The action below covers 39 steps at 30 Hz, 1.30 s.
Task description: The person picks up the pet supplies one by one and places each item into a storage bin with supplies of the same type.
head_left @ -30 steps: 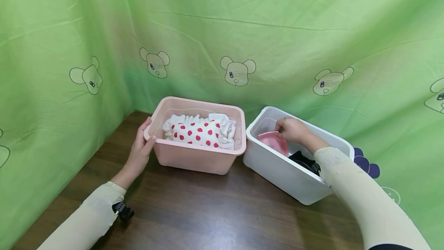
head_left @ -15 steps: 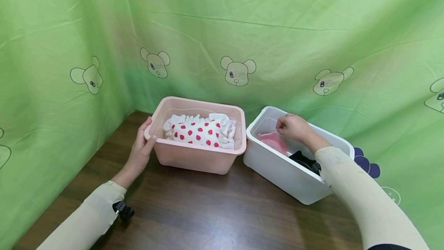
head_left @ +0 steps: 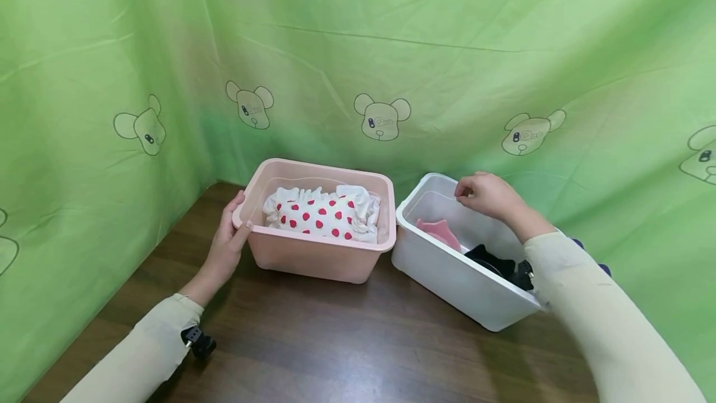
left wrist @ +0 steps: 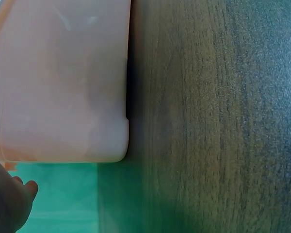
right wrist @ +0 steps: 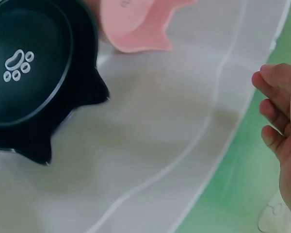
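Note:
My left hand (head_left: 225, 244) grips the left end of a pink plastic bin (head_left: 313, 255), thumb at the front corner of its rim. Inside that bin lies a bundled white cloth item (head_left: 320, 213) with a red strawberry print. Over the back of the white bin (head_left: 447, 282), my right hand (head_left: 490, 196) hangs with fingers loosely curled and holds nothing. Below it, in the white bin, rests a pink dish (right wrist: 131, 29) with pointed ears, partly cut off in the right wrist view. Beside the pink one is a black cat-shaped dish (right wrist: 34, 92) with a white paw print.
Both bins stand close together on a dark wooden table (head_left: 335, 341). A green curtain (head_left: 335, 30) with printed mouse-like heads hangs right behind them and along the left side. Small purple shapes (head_left: 604, 268) show past the white bin's right end.
My right hand has let go of the pink dish and risen up and back toward the white bin's far rim. The dish has sunk lower in the bin. My left hand stays put.

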Available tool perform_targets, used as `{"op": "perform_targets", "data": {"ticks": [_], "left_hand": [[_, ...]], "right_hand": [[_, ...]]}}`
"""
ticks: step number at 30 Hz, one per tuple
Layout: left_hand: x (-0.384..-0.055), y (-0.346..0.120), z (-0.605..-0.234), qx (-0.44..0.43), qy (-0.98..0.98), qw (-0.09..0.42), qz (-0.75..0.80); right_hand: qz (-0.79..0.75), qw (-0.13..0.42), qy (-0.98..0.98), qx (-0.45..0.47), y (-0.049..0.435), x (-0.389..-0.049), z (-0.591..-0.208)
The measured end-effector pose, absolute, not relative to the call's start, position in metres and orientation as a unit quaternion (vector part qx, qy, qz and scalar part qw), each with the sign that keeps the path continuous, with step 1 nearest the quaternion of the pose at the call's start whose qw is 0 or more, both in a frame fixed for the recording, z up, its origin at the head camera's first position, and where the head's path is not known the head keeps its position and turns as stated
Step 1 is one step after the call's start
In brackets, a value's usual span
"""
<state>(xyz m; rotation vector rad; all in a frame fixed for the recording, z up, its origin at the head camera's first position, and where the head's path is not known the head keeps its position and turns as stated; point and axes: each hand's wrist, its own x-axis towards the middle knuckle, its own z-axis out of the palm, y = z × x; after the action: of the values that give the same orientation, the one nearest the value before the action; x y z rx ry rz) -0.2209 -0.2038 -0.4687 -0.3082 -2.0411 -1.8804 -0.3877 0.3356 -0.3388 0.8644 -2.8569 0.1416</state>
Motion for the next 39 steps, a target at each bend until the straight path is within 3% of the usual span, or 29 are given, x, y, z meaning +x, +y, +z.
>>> {"op": "perform_targets", "data": {"ticks": [16,26,39], "left_hand": [[-0.218,-0.205,-0.468,-0.107,-0.724,0.167,-0.661],[-0.216,-0.207,-0.466,-0.107,-0.729,0.163,-0.656],[-0.212,-0.207,-0.461,-0.104,-0.739,0.154,-0.647]], "right_hand": [[0.104,0.119,-0.954,0.256,0.349,-0.344,-0.278],[0.173,0.188,-0.943,0.215,0.358,-0.306,-0.272],[0.263,0.21,-0.936,0.106,0.379,-0.254,-0.29]]}}
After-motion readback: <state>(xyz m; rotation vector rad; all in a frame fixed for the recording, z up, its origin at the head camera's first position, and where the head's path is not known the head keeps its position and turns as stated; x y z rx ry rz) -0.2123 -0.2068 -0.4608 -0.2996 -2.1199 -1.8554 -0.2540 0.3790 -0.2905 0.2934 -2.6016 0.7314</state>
